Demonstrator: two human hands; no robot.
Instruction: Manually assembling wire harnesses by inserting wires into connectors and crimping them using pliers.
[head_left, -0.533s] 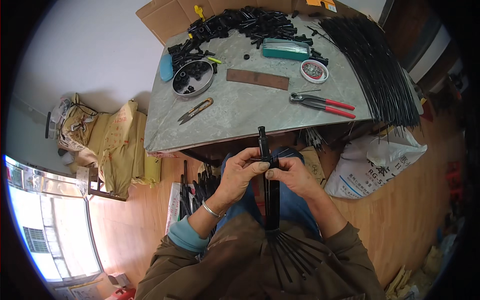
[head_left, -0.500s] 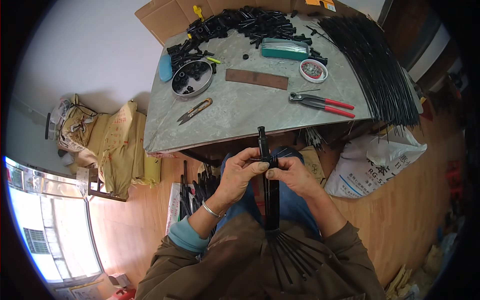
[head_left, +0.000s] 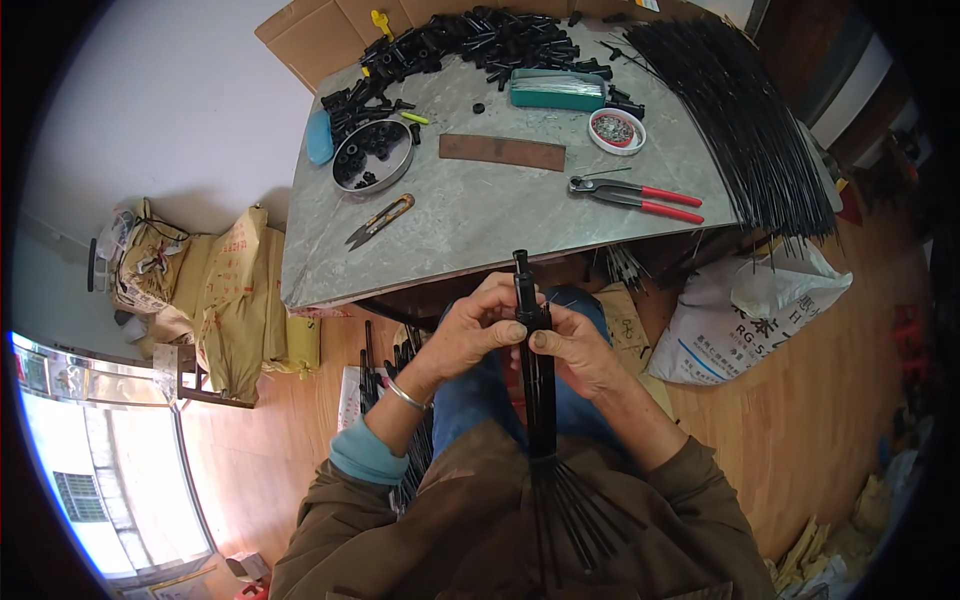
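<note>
A black umbrella frame [head_left: 541, 400] stands upright over my lap, its thin ribs fanning out at the lower end across my clothes. Around the upper part, my left hand [head_left: 480, 335] closes from the left, thumb and fingers on the black collar below the narrow tip. My right hand [head_left: 580, 352] pinches the same spot from the right, its thumb pressed on the front. The fingertips behind the frame are partly hidden. Just beyond the hands runs the near edge of the grey stone-look table [head_left: 450, 225].
On the table lie thread snips [head_left: 381, 221], red-handled pincers [head_left: 640, 197], a brown bar [head_left: 500, 152], a round dish [head_left: 338, 180] of black caps, a teal box [head_left: 545, 99] of wires and piled black fittings [head_left: 480, 40]. Black ribs [head_left: 730, 120] overhang the right edge above a white sack [head_left: 700, 340].
The view has shifted slightly, so the table things sit a little further left and up. My fingers have adjusted around the collar, still gripping the umbrella frame.
</note>
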